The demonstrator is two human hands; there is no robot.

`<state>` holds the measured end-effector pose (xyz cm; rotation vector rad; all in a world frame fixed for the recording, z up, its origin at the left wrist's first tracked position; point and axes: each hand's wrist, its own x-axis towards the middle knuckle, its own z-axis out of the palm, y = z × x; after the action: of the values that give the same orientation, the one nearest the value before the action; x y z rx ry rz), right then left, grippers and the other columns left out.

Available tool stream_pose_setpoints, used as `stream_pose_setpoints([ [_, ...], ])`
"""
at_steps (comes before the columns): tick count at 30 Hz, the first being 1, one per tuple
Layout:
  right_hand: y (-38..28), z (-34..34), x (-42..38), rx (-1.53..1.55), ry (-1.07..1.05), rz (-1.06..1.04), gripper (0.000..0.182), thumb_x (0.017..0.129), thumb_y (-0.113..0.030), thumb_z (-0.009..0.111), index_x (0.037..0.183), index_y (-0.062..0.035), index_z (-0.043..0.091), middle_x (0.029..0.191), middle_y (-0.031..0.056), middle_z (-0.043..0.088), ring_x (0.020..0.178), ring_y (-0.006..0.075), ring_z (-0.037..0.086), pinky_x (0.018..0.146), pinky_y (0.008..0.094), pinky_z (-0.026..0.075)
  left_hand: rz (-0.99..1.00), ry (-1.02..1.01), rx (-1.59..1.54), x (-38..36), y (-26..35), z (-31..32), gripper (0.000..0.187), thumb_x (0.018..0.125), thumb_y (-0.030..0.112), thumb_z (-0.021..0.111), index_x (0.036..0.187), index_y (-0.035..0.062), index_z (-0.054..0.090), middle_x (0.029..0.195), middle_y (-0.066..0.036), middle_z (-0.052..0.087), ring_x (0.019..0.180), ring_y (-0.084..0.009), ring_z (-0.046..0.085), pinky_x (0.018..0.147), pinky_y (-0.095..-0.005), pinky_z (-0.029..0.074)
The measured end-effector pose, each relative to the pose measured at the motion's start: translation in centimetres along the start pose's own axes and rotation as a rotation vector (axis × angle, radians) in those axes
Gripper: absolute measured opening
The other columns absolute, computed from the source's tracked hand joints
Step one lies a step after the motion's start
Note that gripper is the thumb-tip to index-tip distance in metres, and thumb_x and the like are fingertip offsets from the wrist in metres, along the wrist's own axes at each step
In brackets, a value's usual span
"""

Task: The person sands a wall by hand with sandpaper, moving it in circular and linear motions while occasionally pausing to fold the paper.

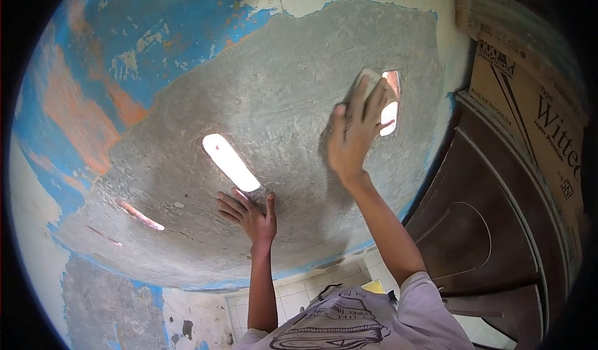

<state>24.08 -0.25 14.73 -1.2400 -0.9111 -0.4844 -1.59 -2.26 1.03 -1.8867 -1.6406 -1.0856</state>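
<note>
Fingers spread, my left hand [252, 218] lies against the grey plastered wall [293, 88], just below a bright slot-shaped opening [230, 163]. Higher up on the right, my right hand [355, 129] presses a flat greyish block [372, 76] to the plaster, its fingers laid over the block. The block sits at the left edge of a second bright opening [389, 116]. Part of the block is hidden behind the fingers.
Blue and orange peeling paint [137, 38] borders the plaster at upper left. A narrow opening [142, 215] is at lower left. On the right stand a dark brown door [461, 225] and a printed cardboard box [529, 107]. Floor tiles [299, 297] show below.
</note>
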Motion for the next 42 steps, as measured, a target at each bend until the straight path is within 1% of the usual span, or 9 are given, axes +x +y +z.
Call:
stream_pose_setpoints([
  [4,-0.5,-1.7,-5.0,-0.083,-0.687,-0.734,0.068,0.099,-0.034,0.058,0.16,-0.0173,0.035,0.166,0.0183,0.027,0.149,0.0399,0.031,0.107,0.0853,0.011,-0.017,-0.014,-0.007,-0.1,-0.3,-0.3,0.104,0.099,0.072,0.04,0.164,0.0072,-0.009,0.165,-0.032,-0.02,0.153,-0.048,-0.021,0.117,-0.0674,-0.014],
  [9,-0.9,-0.1,-3.6,-0.121,-0.205,-0.232,0.073,0.093,-0.035,0.065,0.16,-0.0316,0.036,0.169,0.0129,0.024,0.149,0.0336,0.032,0.104,0.0882,0.013,0.021,-0.006,0.001,-0.2,-1.2,0.0,0.102,0.099,0.072,0.041,0.164,0.0067,-0.004,0.165,-0.033,-0.016,0.153,-0.0478,-0.02,0.118,-0.0666,-0.014],
  [13,-0.5,-2.0,-7.9,-0.048,-0.929,-0.778,0.072,0.096,-0.036,0.061,0.161,-0.0195,0.033,0.164,0.0156,0.031,0.149,0.0354,0.033,0.108,0.0857,0.012,0.038,-0.008,0.001,-0.5,-1.5,-0.1,0.101,0.099,0.072,0.041,0.165,0.0075,-0.001,0.166,-0.033,-0.014,0.153,-0.0482,-0.019,0.117,-0.0674,-0.014],
  [18,1.6,0.4,-5.1,-0.111,-0.086,-0.055,0.061,0.097,-0.038,0.06,0.152,-0.0145,0.048,0.154,0.0345,0.033,0.144,0.0515,0.031,0.099,0.0907,0.01,0.033,-0.029,0.014,-0.7,-2.0,0.2,0.1,0.099,0.071,0.042,0.165,0.0084,0.0,0.166,-0.033,-0.013,0.154,-0.0485,-0.018,0.117,-0.0684,-0.014],
  [22,-0.2,-2.3,-11.4,-0.133,-0.847,-0.623,0.057,0.105,-0.036,0.05,0.157,-0.0162,0.04,0.159,0.0333,0.027,0.15,0.0487,0.024,0.099,0.0911,0.009,0.066,0.016,-0.026,-0.8,-2.3,0.2,0.098,0.099,0.071,0.042,0.165,0.0109,0.003,0.166,-0.032,-0.013,0.153,-0.0484,-0.019,0.116,-0.0693,-0.014],
  [25,-1.3,-0.5,-8.0,-0.091,-0.522,-0.902,0.06,0.106,-0.036,0.049,0.16,-0.0142,0.035,0.163,0.0317,0.022,0.153,0.0478,0.019,0.101,0.0896,0.005,0.016,-0.044,-0.039,-0.9,-2.3,0.2,0.097,0.099,0.071,0.043,0.166,0.0123,0.004,0.166,-0.032,-0.012,0.153,-0.0483,-0.019,0.116,-0.0697,-0.014],
  [28,-2.7,-1.1,-1.9,-0.257,-0.332,-0.263,0.062,0.106,-0.034,0.05,0.16,-0.0102,0.034,0.165,0.0311,0.018,0.153,0.0489,0.016,0.105,0.087,0.0,0.051,0.003,-0.024,-0.9,-2.4,0.4,0.097,0.099,0.07,0.044,0.166,0.0119,0.005,0.167,-0.032,-0.011,0.153,-0.048,-0.019,0.116,-0.0693,-0.015],
  [35,-3.2,0.7,-9.1,-0.167,-0.562,-0.708,0.067,0.105,-0.043,0.046,0.161,-0.0101,0.031,0.167,0.0287,0.012,0.153,0.0512,0.012,0.107,0.084,-0.003,0.047,-0.01,-0.055,-0.9,-2.0,0.3,0.096,0.1,0.069,0.045,0.166,0.012,0.006,0.167,-0.032,-0.011,0.153,-0.0492,-0.018,0.116,-0.0696,-0.014],
  [42,-2.3,0.3,-3.2,-0.163,-0.166,-0.138,0.072,0.097,-0.039,0.061,0.161,-0.0206,0.035,0.165,0.0304,0.018,0.153,0.0448,0.022,0.1,0.0915,0.006,0.05,0.017,-0.016,-0.8,-2.3,0.2,0.096,0.1,0.07,0.043,0.166,0.0125,0.005,0.167,-0.032,-0.011,0.153,-0.0496,-0.018,0.116,-0.0695,-0.014],
])
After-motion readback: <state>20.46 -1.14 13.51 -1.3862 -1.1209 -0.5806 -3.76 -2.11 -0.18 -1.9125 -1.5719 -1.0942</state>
